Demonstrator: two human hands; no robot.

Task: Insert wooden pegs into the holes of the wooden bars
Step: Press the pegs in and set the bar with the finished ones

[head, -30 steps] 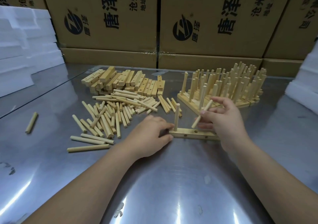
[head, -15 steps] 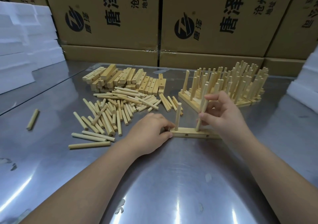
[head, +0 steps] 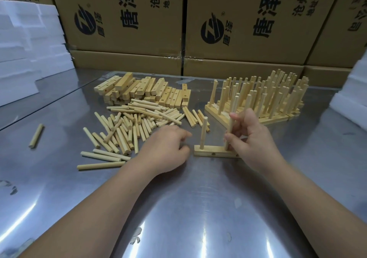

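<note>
A short wooden bar (head: 214, 151) lies on the steel table in front of me. One peg (head: 203, 132) stands upright in its left hole. My right hand (head: 254, 138) grips a second peg (head: 231, 127), held upright with its lower end at the bar's right part. My left hand (head: 164, 148) rests on the table just left of the bar, fingers loosely curled, holding nothing, with a small gap to the bar's end. Loose pegs (head: 127, 126) lie scattered to the left.
Behind the pegs is a stack of drilled bars (head: 143, 91). Finished bars with standing pegs (head: 258, 97) crowd the back right. A lone peg (head: 36, 135) lies far left. White foam blocks (head: 23, 49) and cardboard boxes (head: 127, 19) border the table.
My right hand brought its peg from tilted to upright and lowered it onto the bar. My left hand came off the bar's left end.
</note>
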